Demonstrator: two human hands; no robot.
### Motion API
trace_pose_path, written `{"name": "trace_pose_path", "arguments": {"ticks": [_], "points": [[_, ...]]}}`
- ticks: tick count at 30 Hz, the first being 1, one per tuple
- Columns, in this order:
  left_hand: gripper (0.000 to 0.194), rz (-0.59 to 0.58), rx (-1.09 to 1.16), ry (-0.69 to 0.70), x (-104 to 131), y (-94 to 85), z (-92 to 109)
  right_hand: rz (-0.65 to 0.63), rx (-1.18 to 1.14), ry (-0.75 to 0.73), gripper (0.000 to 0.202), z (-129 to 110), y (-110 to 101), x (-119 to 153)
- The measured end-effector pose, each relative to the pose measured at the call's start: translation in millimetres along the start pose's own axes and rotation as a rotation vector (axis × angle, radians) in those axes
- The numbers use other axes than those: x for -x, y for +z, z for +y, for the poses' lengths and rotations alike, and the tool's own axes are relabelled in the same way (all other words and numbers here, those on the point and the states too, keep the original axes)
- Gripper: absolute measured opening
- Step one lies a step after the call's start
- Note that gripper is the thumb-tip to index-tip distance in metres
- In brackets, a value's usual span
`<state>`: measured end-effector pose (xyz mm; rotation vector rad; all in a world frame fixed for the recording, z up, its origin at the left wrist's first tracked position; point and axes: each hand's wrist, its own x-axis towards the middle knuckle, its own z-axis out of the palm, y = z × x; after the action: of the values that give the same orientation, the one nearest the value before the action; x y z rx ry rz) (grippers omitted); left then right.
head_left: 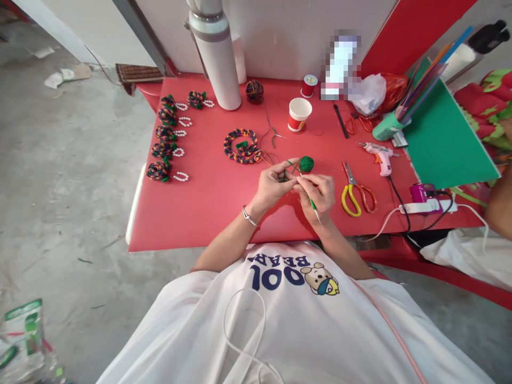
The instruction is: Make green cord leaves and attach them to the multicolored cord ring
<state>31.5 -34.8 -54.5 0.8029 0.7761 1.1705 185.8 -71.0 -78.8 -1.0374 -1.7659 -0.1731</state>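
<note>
My right hand grips a crochet hook with a green handle, its metal end pointing down toward me. Close beside it, my left hand pinches green yarn, and the fingertips of both hands nearly meet. A small ball of green yarn lies just beyond the fingers. To the left of it, a multicoloured crocheted ring with a green piece inside rests on the red table, with loose yarn ends near my left hand.
Multicoloured crocheted pieces with bead loops line the left. Behind stand a white bottle, yarn ball, paper cup and thread spool. Scissors, a glue gun and a power strip lie right. A person's arm shows far right.
</note>
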Motion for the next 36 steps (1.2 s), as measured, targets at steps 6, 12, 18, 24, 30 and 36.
{"name": "trace_pose_path", "arguments": {"ticks": [6, 12, 18, 24, 30, 36], "points": [[0.077, -0.054, 0.189, -0.089, 1, -2.6, 3, 0.033, -0.252, 0.128, 0.026, 3, 11, -11], [0.082, -0.075, 0.168, -0.163, 1, -10.7, 15, -0.225, -0.567, 0.17, 0.027, 26, -12, -31], [0.083, -0.033, 0.102, -0.172, 1, -10.2, 17, -0.344, -0.575, 0.142, 0.02, 35, -30, -44], [0.078, -0.02, 0.066, -0.182, 2, -9.6, 18, -0.424, -0.607, 0.114, 0.019, 35, -40, -55], [0.068, -0.059, 0.032, -0.173, 1, -9.6, 17, -0.46, -0.641, 0.135, 0.017, 41, -46, -57], [0.072, -0.066, 0.027, -0.121, 1, -9.7, 12, -0.359, -0.824, 0.365, 0.031, 39, -23, -36]]}}
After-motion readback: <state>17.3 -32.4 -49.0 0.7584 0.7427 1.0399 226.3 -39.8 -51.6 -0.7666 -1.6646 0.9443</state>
